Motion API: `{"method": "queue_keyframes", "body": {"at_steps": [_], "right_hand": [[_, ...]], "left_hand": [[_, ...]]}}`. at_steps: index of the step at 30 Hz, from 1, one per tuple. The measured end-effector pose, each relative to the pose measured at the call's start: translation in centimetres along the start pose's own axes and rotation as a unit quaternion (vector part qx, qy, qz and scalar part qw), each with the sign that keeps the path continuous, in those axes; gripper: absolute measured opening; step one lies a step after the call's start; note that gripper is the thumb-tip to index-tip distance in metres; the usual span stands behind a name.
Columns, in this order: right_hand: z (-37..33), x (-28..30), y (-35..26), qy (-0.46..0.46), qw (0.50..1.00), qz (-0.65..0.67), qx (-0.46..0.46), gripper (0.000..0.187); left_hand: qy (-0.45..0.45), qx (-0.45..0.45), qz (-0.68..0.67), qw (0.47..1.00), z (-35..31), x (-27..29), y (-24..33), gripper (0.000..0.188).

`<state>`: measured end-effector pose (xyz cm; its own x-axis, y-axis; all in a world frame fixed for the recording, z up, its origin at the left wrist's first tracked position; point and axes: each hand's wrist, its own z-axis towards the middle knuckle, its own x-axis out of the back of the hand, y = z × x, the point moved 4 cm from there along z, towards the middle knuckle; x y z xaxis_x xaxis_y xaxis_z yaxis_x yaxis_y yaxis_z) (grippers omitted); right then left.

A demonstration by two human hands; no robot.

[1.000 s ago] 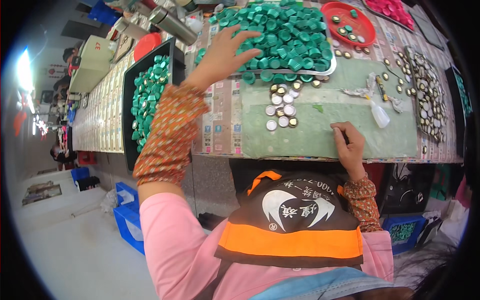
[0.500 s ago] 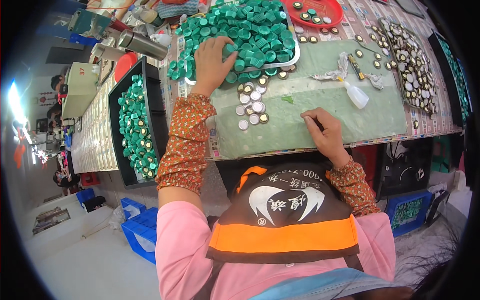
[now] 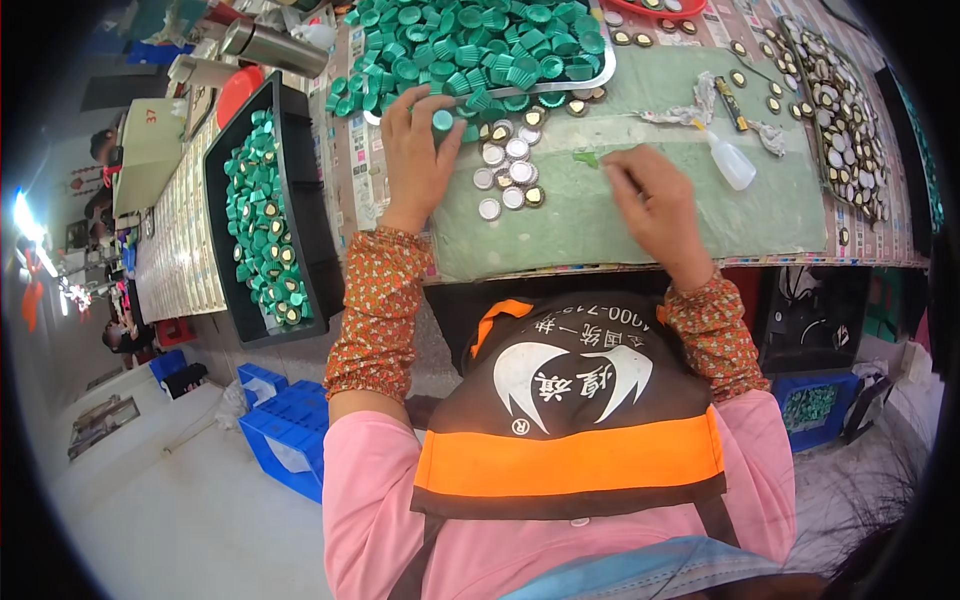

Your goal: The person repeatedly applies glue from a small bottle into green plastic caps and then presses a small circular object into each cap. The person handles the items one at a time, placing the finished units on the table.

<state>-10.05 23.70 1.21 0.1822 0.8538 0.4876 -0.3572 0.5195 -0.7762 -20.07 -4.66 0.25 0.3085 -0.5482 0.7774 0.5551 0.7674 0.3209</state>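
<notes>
My left hand (image 3: 418,165) is closed with a small green fluted cap (image 3: 442,121) between thumb and fingers. It is just in front of a white-rimmed tray (image 3: 597,82) heaped with green fluted caps (image 3: 470,50). Right beside that hand, a cluster of round white-and-dark discs (image 3: 517,172) lies on the green mat (image 3: 560,235), some showing gold faces. Over the mat, my right hand (image 3: 655,205) has its fingers curled together; whatever they pinch, if anything, cannot be made out. A small bright green scrap (image 3: 586,158) lies by its fingertips.
A black bin (image 3: 318,240) of green caps with gold discs stands at left. Toward the right lie a white squeeze bottle (image 3: 732,163), a glue tube (image 3: 731,104) and crumpled tissue. Farther right sits a tray of discs (image 3: 845,140). A steel flask (image 3: 275,48) stands at far left.
My left hand has drawn back from the heap of caps with a green cap in its fingers. My right hand has moved forward toward the green scrap. The view has shifted slightly.
</notes>
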Motion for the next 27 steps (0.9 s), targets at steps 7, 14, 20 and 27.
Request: {"method": "queue_keyframes", "body": {"at_steps": [7, 14, 20, 27], "right_hand": [[0.5, 7.4, 3.4, 0.123, 0.931, -0.342, 0.035, 0.03], [-1.6, 8.1, 7.0, 0.019, 0.903, -0.418, -0.102, 0.047], [-1.6, 7.8, 8.1, 0.052, 0.934, -0.349, -0.047, 0.048], [-1.4, 7.7, 5.3, 0.106, 0.987, -0.017, -0.121, 0.042]], "left_hand": [[-0.01, 0.065, 0.037, 0.997, -3.9, 1.4, 0.4, 0.035], [0.009, 0.225, -0.279, 0.934, -5.1, 2.6, 1.0, 0.033], [-0.003, 0.391, -0.681, 0.619, -7.2, 3.5, 4.4, 0.034], [-0.066, 0.493, -0.715, 0.491, -9.0, 3.4, 7.2, 0.038]]}}
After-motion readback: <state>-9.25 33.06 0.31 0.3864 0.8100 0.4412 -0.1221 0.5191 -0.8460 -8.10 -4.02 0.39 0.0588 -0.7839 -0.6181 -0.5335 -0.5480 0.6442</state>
